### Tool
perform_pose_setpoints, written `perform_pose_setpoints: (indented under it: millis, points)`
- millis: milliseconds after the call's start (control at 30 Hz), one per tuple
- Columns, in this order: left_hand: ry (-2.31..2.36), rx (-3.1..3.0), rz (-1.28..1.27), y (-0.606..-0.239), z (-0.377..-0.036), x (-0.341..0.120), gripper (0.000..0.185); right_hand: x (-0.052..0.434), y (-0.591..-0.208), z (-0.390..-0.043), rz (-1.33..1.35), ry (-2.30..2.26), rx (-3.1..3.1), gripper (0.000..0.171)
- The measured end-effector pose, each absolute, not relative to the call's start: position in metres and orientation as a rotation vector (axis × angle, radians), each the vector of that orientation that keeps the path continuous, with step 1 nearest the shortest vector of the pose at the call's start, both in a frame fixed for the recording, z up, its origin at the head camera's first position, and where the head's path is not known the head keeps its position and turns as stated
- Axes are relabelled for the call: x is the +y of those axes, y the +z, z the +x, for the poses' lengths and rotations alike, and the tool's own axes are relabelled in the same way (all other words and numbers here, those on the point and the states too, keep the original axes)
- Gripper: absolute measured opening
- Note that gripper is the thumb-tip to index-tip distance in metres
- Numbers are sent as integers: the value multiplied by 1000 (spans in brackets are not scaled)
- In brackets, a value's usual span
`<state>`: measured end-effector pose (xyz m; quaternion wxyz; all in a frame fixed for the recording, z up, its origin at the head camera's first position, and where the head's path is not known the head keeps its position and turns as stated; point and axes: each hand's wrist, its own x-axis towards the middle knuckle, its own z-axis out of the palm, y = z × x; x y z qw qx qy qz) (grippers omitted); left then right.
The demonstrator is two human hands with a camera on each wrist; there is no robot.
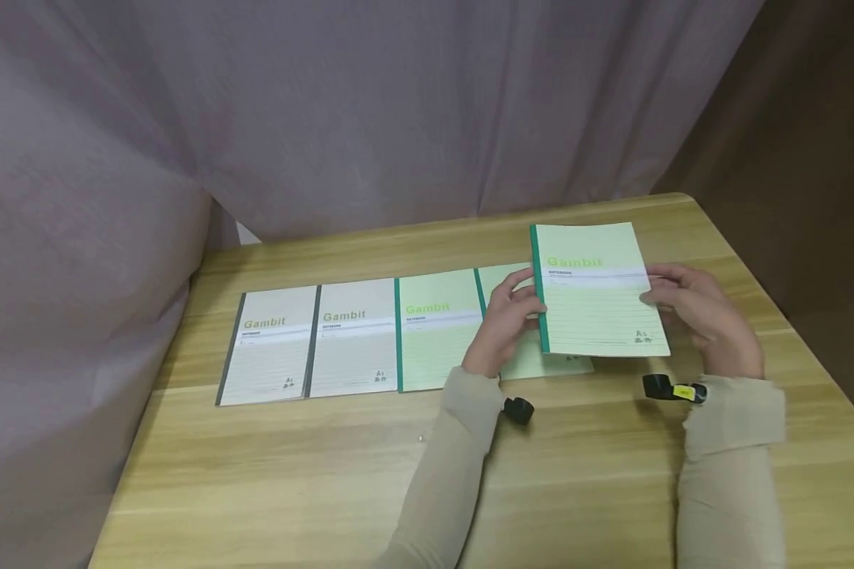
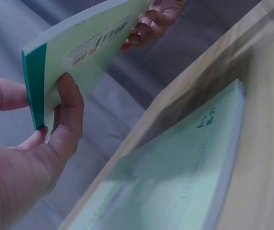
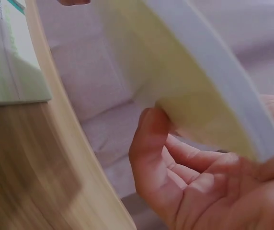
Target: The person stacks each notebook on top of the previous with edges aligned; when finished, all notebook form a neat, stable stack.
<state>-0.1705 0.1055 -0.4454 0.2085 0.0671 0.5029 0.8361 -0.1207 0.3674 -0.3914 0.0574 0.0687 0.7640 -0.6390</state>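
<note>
Above the table, both hands hold a pale green notebook (image 1: 598, 316) with a green spine and "Gambit" on its front. My left hand (image 1: 504, 322) pinches it along the spine; in the left wrist view its fingertips press the back cover (image 2: 96, 52), which bears a printed barcode. On the opposite edge, my right hand (image 1: 712, 316) grips with the thumb in front. Beneath the raised notebook lies another green notebook (image 1: 541, 363), partly hidden by it and the left hand. Left of that lie a green notebook (image 1: 437, 348) and two grey-spined white ones (image 1: 352, 348), side by side.
The wooden table (image 1: 292, 490) has its right edge beyond the right hand. A grey curtain (image 1: 398, 118) hangs behind and to the left. Black wrist-worn devices (image 1: 518, 411) sit at both cuffs.
</note>
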Motion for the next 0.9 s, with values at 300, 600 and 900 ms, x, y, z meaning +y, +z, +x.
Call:
perform_pose_setpoints:
  millis: [300, 600, 900]
  points:
    - [2273, 1475, 204, -434, -177, 87, 66, 353, -391, -127, 129, -2126, 2144, 32]
    - [2217, 1590, 165, -434, -180, 57, 66, 324, -384, -135, 118, -2010, 2200, 33]
    - [2229, 1591, 147, -430, -181, 31, 67, 300, -387, -143, 106, -1876, 2296, 46]
